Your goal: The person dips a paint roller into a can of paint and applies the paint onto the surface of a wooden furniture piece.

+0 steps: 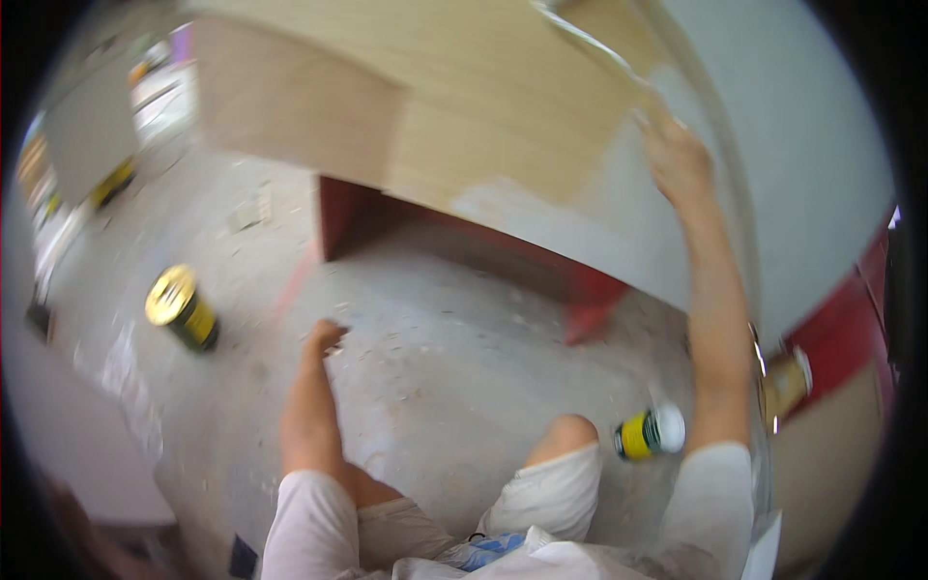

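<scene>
My right hand (677, 155) is raised at the upper right, fingers closed round the handle of what looks like a paint roller (590, 43). Its thin shiny rod runs up and left past the upper edge, so the head is out of sight. Below it lies a pale wooden panel (483, 106), with a whitish coat along its right and near parts and a browner patch at left. My left hand (329, 336) hangs low over the floor, away from the panel. Blur hides how its fingers are set.
A dark can with a gold top (182, 307) stands on the scuffed floor (416, 358) at left. Near my right knee is a white-topped can (650, 432). Red supports (343, 208) show under the panel. A tan container (785, 387) and a pale curved surface (812, 145) are at right.
</scene>
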A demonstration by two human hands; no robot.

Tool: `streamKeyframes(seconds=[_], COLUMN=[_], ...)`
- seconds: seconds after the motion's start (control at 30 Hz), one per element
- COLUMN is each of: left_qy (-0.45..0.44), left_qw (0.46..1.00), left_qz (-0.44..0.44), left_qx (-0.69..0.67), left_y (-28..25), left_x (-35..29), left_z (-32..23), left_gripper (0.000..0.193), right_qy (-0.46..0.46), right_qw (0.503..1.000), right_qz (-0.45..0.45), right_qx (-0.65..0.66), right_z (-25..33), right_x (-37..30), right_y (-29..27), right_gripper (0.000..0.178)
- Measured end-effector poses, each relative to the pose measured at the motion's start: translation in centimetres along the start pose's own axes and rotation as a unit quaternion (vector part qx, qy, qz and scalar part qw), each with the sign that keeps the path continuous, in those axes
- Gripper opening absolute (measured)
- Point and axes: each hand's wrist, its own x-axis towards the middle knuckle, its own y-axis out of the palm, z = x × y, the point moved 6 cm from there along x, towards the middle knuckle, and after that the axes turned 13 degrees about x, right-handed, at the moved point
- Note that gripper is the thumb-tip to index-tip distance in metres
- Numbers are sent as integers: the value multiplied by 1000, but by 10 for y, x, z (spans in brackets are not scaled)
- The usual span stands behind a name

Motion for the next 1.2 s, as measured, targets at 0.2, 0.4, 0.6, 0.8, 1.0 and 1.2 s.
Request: streamKeyframes(seconds=[0.2, 0.4, 0.6, 0.8, 1.0, 1.2], left_qy=[-13, -31, -56, -75, -26, 11], left_qw=[999, 997, 995, 989, 995, 995], left_qz=[28, 58, 76, 31, 26, 37], left_qx=[-41, -43, -33, -123, -95, -95], left_y=[9, 33, 35, 15, 19, 23], left_x=[-9, -7, 3, 5, -12, -16], left_z=[-11, -24, 8, 33, -20, -48], left_gripper=[38, 40, 39, 36, 36, 42], right_qy=[26, 102, 90, -1, 1, -2], right_qw=[998, 991, 988, 998, 1000, 1000], right_qz=[-29, -32, 15, -36, 0, -4], right_qx=[-40, -84, -128, -50, -3, 28], right_z=[-81, -210, -223, -128, -26, 10], right_x=[-56, -215, -223, -128, -9, 6], right_y=[-18, -32, -52, -43, -33, -24], right_gripper=[39, 39, 39, 39, 39, 36])
